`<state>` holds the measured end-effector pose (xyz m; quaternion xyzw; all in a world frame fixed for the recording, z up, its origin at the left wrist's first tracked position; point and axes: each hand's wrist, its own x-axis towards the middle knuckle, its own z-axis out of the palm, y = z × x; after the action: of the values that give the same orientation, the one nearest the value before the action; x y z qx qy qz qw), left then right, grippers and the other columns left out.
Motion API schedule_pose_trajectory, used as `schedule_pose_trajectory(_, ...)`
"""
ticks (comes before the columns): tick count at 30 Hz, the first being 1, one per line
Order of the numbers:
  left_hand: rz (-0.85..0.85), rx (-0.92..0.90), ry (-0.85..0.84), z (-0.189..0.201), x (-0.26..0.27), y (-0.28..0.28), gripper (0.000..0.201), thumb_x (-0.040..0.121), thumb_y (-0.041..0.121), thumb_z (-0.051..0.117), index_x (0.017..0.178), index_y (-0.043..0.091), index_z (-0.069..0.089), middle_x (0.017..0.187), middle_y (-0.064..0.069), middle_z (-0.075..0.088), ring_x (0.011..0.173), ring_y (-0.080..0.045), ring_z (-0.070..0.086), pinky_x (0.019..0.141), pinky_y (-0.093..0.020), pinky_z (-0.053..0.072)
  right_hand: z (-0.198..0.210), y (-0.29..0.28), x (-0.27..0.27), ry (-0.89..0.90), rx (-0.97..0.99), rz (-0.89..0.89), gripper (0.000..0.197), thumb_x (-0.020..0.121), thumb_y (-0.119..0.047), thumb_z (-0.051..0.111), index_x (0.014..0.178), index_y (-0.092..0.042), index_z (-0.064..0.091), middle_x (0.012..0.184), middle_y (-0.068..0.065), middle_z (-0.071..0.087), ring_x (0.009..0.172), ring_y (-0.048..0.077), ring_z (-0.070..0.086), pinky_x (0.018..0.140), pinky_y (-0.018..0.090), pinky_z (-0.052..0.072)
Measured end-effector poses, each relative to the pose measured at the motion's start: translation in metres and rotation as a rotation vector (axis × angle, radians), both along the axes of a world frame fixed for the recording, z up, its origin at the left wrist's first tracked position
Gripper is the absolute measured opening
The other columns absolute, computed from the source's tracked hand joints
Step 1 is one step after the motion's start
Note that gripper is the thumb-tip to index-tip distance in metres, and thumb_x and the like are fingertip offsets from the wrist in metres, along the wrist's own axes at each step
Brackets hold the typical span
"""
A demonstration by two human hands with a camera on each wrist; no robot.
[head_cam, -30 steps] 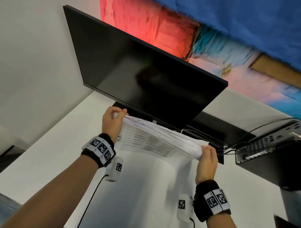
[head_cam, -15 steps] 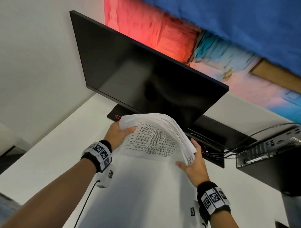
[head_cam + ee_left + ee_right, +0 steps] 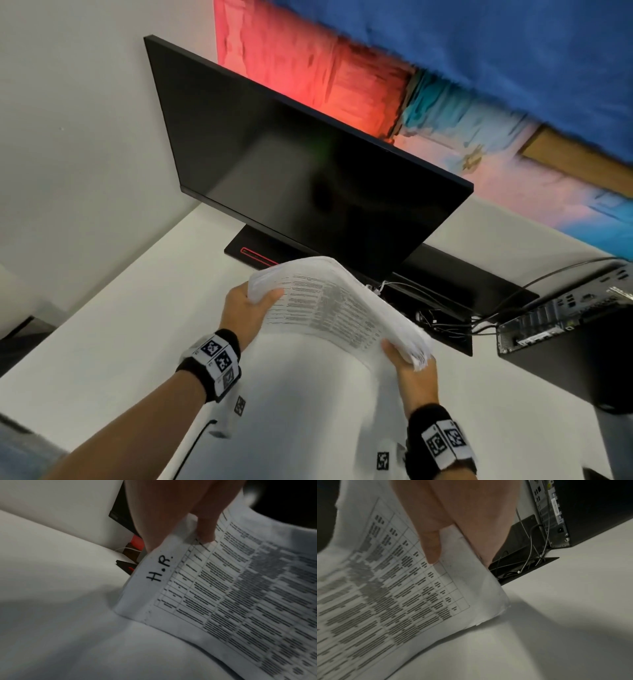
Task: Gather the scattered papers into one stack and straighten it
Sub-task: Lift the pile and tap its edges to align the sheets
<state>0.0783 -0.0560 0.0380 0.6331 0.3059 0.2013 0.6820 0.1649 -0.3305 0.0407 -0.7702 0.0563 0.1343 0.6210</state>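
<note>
A thick stack of printed papers point(image 3: 329, 308) stands on its long edge on the white desk point(image 3: 130, 329), bowed toward me, with a printed table on its front sheet. My left hand point(image 3: 250, 308) grips the stack's left end, thumb on the front sheet. My right hand point(image 3: 407, 366) grips the right end, thumb across the front. In the left wrist view the papers point(image 3: 223, 595) carry a handwritten "H.R." in the margin below my left thumb point(image 3: 205, 524). In the right wrist view my right thumb point(image 3: 429, 545) presses the papers point(image 3: 402, 588), their bottom corner touching the desk.
A black monitor point(image 3: 308, 178) stands just behind the papers on a black base point(image 3: 250, 253). A black computer case point(image 3: 565, 342) with cables point(image 3: 445, 315) sits at the right. A colourful painting point(image 3: 445, 85) hangs on the wall behind.
The stack has been turned up from lying flat between my hands to standing on its long edge, bowed. Both hands shifted their grip on its ends, and the monitor base came into sight.
</note>
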Motion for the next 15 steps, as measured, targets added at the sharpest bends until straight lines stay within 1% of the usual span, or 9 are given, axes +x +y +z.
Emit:
schedule_pose_trajectory(1, 0.012, -0.016, -0.03, 0.001, 0.0, -0.003, 0.017, 0.086, 0.013, 0.076, 0.095, 0.027, 0.072, 0.079, 0.015, 0.08, 0.089, -0.016, 0.077, 0.064, -0.016, 0.058, 0.004, 0.003, -0.003, -0.029, 0.006, -0.007, 0.053, 0.076, -0.022, 0.084, 0.124, -0.007, 0.066, 0.111, 0.007, 0.074, 0.107, 0.025, 0.07, 0.095, 0.036, 0.053)
schedule_pose_trajectory(3, 0.037, -0.023, -0.071, 0.004, 0.001, -0.007, 0.016, 0.085, 0.014, 0.077, 0.096, 0.026, 0.074, 0.083, 0.017, 0.08, 0.087, -0.009, 0.076, 0.064, -0.015, 0.058, 0.011, 0.005, -0.005, -0.089, 0.024, -0.019, 0.043, 0.084, -0.012, 0.078, 0.125, -0.01, 0.066, 0.113, 0.002, 0.074, 0.108, 0.015, 0.071, 0.1, 0.036, 0.052)
schedule_pose_trajectory(5, 0.073, -0.004, -0.073, 0.006, 0.002, -0.005, 0.021, 0.081, 0.022, 0.081, 0.099, 0.025, 0.073, 0.087, 0.011, 0.08, 0.084, -0.006, 0.076, 0.064, -0.016, 0.058, 0.014, 0.004, -0.008, -0.122, 0.058, -0.019, 0.043, 0.083, -0.012, 0.08, 0.123, -0.019, 0.066, 0.114, -0.004, 0.074, 0.104, 0.004, 0.07, 0.098, 0.031, 0.052)
schedule_pose_trajectory(7, 0.106, 0.038, -0.074, 0.011, 0.003, -0.001, 0.03, 0.081, 0.028, 0.08, 0.107, 0.017, 0.068, 0.093, 0.005, 0.076, 0.084, -0.007, 0.073, 0.064, -0.013, 0.057, 0.015, 0.002, -0.01, -0.113, 0.106, -0.032, 0.046, 0.079, -0.015, 0.083, 0.12, -0.028, 0.065, 0.113, -0.006, 0.074, 0.098, -0.001, 0.071, 0.09, 0.023, 0.051)
schedule_pose_trajectory(9, 0.143, 0.025, -0.106, 0.019, 0.007, 0.002, 0.025, 0.09, 0.028, 0.07, 0.106, 0.01, 0.062, 0.092, 0.005, 0.071, 0.079, -0.005, 0.069, 0.06, -0.009, 0.053, 0.017, 0.0, -0.01, -0.128, 0.153, -0.058, 0.047, 0.078, -0.023, 0.084, 0.12, -0.03, 0.063, 0.112, -0.006, 0.073, 0.096, -0.002, 0.071, 0.084, 0.019, 0.049)
schedule_pose_trajectory(11, 0.172, 0.015, -0.122, 0.029, 0.013, 0.003, 0.024, 0.095, 0.033, 0.061, 0.098, 0.008, 0.06, 0.081, 0.006, 0.065, 0.064, 0.006, 0.062, 0.059, -0.011, 0.05, 0.02, -0.001, -0.008, -0.176, 0.191, -0.097, 0.052, 0.074, -0.043, 0.08, 0.12, -0.027, 0.062, 0.115, -0.002, 0.071, 0.105, 0.01, 0.069, 0.087, 0.024, 0.049)
schedule_pose_trajectory(12, 0.184, 0.022, -0.114, 0.033, 0.016, 0.004, 0.028, 0.095, 0.037, 0.06, 0.094, 0.009, 0.06, 0.077, 0.006, 0.062, 0.06, 0.006, 0.059, 0.061, -0.015, 0.048, 0.021, 0.001, -0.007, -0.193, 0.216, -0.122, 0.057, 0.071, -0.055, 0.076, 0.118, -0.027, 0.063, 0.116, -0.001, 0.069, 0.108, 0.015, 0.066, 0.089, 0.027, 0.049)
schedule_pose_trajectory(14, 0.186, 0.04, -0.088, 0.037, 0.023, 0.003, 0.034, 0.092, 0.044, 0.062, 0.088, 0.011, 0.058, 0.076, 0.005, 0.06, 0.064, -0.002, 0.057, 0.065, -0.021, 0.045, 0.026, 0.006, -0.004, -0.175, 0.262, -0.179, 0.062, 0.073, -0.068, 0.069, 0.115, -0.024, 0.063, 0.112, -0.001, 0.066, 0.104, 0.016, 0.063, 0.087, 0.028, 0.048)
schedule_pose_trajectory(15, 0.187, 0.049, -0.075, 0.038, 0.027, 0.002, 0.034, 0.091, 0.045, 0.064, 0.086, 0.011, 0.058, 0.077, 0.005, 0.06, 0.068, -0.007, 0.057, 0.068, -0.022, 0.045, 0.027, 0.009, -0.002, -0.152, 0.276, -0.211, 0.056, 0.08, -0.065, 0.065, 0.115, -0.021, 0.062, 0.109, -0.003, 0.065, 0.099, 0.011, 0.062, 0.082, 0.025, 0.047)
